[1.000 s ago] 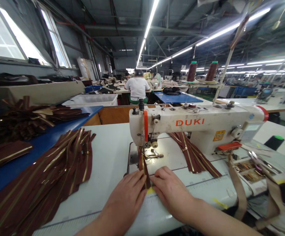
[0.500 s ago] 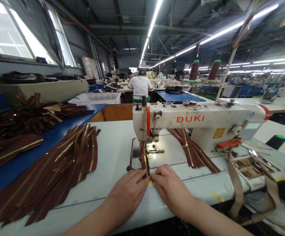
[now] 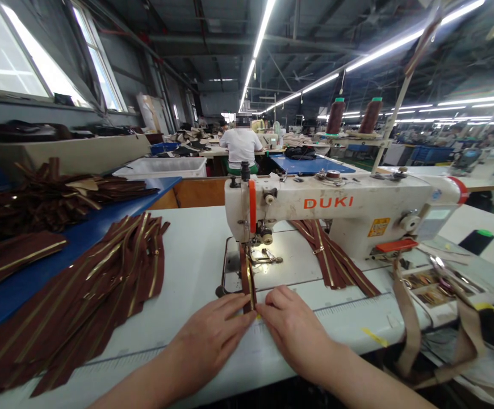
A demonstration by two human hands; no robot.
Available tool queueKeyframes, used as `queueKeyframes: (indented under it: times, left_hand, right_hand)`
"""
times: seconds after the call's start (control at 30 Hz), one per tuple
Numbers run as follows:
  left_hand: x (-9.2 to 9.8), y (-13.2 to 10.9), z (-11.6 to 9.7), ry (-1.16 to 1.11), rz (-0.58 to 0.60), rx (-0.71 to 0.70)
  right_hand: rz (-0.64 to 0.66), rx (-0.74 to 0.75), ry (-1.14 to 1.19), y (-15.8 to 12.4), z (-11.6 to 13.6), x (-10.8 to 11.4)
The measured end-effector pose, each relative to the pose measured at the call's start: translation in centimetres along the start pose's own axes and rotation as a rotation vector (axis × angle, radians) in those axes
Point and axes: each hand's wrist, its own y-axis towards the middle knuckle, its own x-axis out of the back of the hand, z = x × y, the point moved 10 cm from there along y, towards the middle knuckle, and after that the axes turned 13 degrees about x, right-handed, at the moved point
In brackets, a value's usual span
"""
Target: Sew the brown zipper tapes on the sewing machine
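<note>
A brown zipper [image 3: 249, 282] with gold teeth runs from under the needle area of the white sewing machine [image 3: 281, 196] down towards me. My left hand [image 3: 215, 335] lies at its near end, fingers together and fingertips pressed on the tape. From the other side, my right hand [image 3: 293, 326] pinches the same end between thumb and curled fingers. Part of that end is hidden by the fingers. More brown zippers [image 3: 123, 267] are piled to the left of my hands, and another bunch of zippers [image 3: 336, 261] lies under the machine arm.
A ruler strip [image 3: 349, 304] runs along the table's front. At right, a divided tray [image 3: 434, 309] holds small parts, with a beige strap [image 3: 413, 335] hanging beside it. Further brown strips [image 3: 55, 199] cover the blue table at left. A person [image 3: 241, 145] sits ahead.
My left fingers have shifted slightly, and more of the zipper's near end shows between my hands. The whole view has drifted a little.
</note>
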Motion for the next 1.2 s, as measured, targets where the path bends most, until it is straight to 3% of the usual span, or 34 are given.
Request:
queueKeyframes:
  times: [0.23,0.47,0.6,0.67,0.77,1.0,1.2]
  left_hand:
    - [-0.2,1.0,0.3,-0.108,0.017,0.191]
    - [0.3,1.6,-0.5,-0.133,0.053,0.161]
    - [0.1,1.2,-0.3,-0.090,0.031,0.134]
    - [-0.1,1.0,-0.2,-0.069,0.017,0.123]
    - [-0.2,0.7,-0.1,-0.051,0.007,0.118]
    - [-0.3,0.5,0.1,-0.034,-0.025,0.107]
    - [0.1,0.7,-0.2,-0.030,-0.057,0.103]
  right_hand:
    - [0.051,0.046,-0.053,0.0,0.6,-0.2]
    - [0.047,0.144,0.113,-0.3,0.3,1.1]
    - [-0.090,0.084,0.249,1.3,-2.6,1.6]
    - [-0.125,0.015,0.194,2.6,-4.2,1.3]
    - [-0.064,-0.010,0.062,4.4,-5.0,0.3]
    - [0.003,0.077,-0.137,5.1,-3.5,0.0]
    - [-0.028,0.180,-0.245,4.9,-2.3,0.3]
